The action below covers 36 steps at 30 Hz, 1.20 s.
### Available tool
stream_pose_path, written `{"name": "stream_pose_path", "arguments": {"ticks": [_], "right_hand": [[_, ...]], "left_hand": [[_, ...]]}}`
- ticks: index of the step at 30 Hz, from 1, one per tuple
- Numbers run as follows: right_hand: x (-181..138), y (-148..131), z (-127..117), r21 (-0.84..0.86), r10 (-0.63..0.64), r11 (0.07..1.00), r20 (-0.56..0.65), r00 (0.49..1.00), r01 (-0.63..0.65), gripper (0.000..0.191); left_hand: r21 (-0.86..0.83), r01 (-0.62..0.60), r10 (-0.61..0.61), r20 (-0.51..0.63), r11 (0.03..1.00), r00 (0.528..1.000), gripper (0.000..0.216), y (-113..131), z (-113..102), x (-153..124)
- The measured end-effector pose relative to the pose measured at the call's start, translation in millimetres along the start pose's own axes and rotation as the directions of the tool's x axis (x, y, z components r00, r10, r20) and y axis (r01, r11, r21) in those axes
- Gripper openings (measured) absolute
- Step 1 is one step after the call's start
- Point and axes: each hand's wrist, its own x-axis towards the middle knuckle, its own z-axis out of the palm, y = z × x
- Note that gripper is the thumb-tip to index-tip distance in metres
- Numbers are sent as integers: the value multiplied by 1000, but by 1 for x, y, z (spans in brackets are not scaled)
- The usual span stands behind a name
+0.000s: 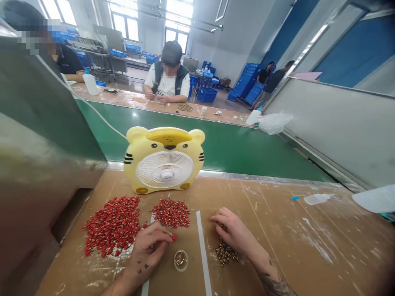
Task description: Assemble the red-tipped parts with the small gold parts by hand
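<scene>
glossy red beads (112,226), round plastic fan (164,160)

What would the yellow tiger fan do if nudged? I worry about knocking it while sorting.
The yellow tiger fan looks like hollow plastic, so probably light and easy to slide. It stands upright on small feet with a broad base, so tipping seems unlikely, though a high push might topple it.

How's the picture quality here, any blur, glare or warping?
Head view: daylight blows out the far windows; the wide lens bends the right wall; the grey machine housing at left is smeared out of focus; the red pieces and both hands, left and right, are fairly sharp.
</scene>
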Motion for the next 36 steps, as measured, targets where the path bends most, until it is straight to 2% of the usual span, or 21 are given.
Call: {"name": "stream_pose_path", "arguments": {"ticks": [3,6,10,12,14,20,27,36], "right_hand": [[5,-15,3,212,-35,977,-15,999,37,27],[14,-36,14,434,-32,899,-58,998,54,22],[27,-66,40,751,138,659,-170,976,37,17],[30,-78,52,833,239,553,-199,950,35,19],[31,-88,61,864,302,504,-194,933,16,20],[31,-104,67,885,310,466,-157,938,-6,25],[33,-105,65,864,260,502,-184,948,30,23],[29,-100,77,864,273,501,-109,956,-44,24]], "left_hand": [[8,22,-22,-27,1000,999,19,2,2,0],[27,44,-42,-74,999,996,18,3,3,0],[56,68,-60,-133,996,989,17,6,3,0],[81,54,-42,-141,995,989,17,8,2,1],[126,13,5,-141,992,990,19,10,1,2],[245,-131,166,-128,961,978,24,14,1,6],[306,-146,193,-128,941,973,22,14,1,6],[374,-201,263,-122,905,957,19,9,2,5]]}}
